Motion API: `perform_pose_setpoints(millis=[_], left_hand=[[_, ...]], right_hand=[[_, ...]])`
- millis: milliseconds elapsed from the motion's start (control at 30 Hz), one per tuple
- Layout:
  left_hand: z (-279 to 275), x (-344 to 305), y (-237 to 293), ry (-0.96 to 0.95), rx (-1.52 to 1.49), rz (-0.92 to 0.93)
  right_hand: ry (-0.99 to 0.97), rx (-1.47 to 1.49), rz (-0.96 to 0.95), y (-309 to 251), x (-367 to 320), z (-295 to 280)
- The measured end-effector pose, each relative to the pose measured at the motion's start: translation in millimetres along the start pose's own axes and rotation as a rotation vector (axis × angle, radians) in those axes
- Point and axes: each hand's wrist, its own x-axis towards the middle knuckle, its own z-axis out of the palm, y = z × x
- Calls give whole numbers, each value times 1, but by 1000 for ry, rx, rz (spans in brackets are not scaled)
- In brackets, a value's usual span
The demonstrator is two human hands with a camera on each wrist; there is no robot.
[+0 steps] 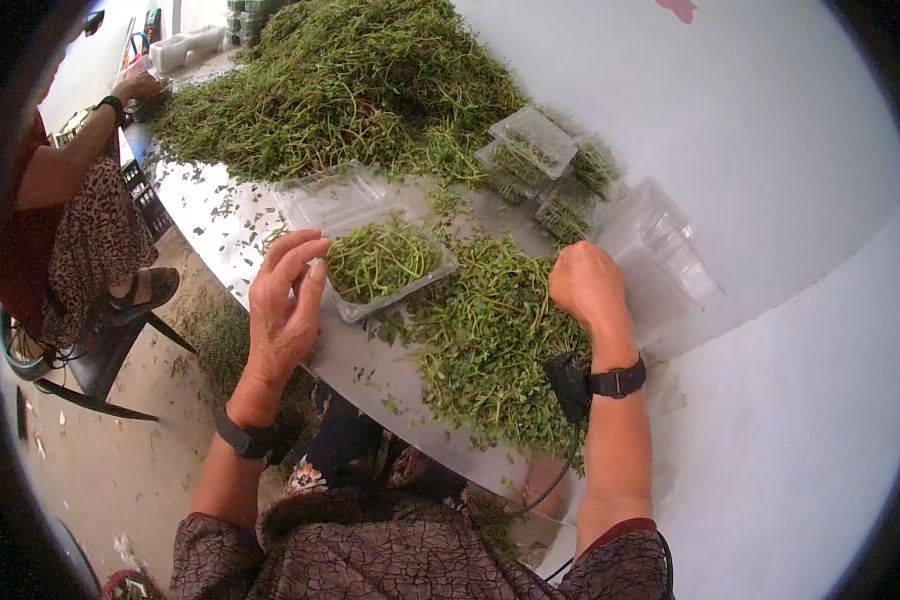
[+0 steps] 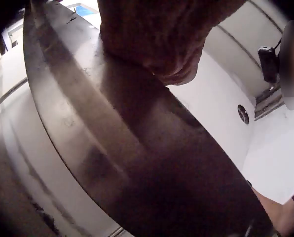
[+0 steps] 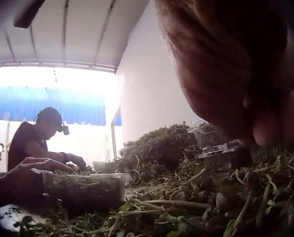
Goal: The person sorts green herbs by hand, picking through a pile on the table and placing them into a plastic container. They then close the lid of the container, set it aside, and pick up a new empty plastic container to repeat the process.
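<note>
A clear plastic clamshell box point(image 1: 395, 290) filled with leafy green stems point(image 1: 382, 258) lies on the table, its lid folded back. My left hand point(image 1: 288, 300) is at the box's left side, fingers loosely extended; the right wrist view shows them over its rim. Palm and table edge fill much of the left wrist view. My right hand point(image 1: 588, 285), fingers curled under, is at the right edge of a loose pile of greens point(image 1: 490, 340). In the right wrist view its fingertips point(image 3: 265, 132) point down close over the stems; I cannot tell whether they hold any.
A large heap of greens point(image 1: 350, 80) covers the far table. Filled clear boxes point(image 1: 535, 145) are stacked against the white wall, with nested empty boxes point(image 1: 660, 250) nearer me. Another person point(image 3: 36, 140) works at the far left, beside a chair point(image 1: 95, 370).
</note>
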Motion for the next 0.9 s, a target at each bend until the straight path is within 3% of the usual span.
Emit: perform_pose_setpoints(millis=[200, 367, 533, 700, 900], left_hand=[[1, -2, -2, 2, 24, 1], [-4, -4, 2, 5, 41, -113], [-1, -2, -2, 63, 32, -57], [-1, -2, -1, 44, 57, -59], [0, -5, 6, 51, 52, -92]], right_hand=[[-85, -77, -86, -3, -2, 10], [59, -104, -155, 6, 3, 22], [206, -56, -210, 5, -2, -2], [146, 349, -377, -19, -3, -32], [63, 550, -551, -61, 6, -46]])
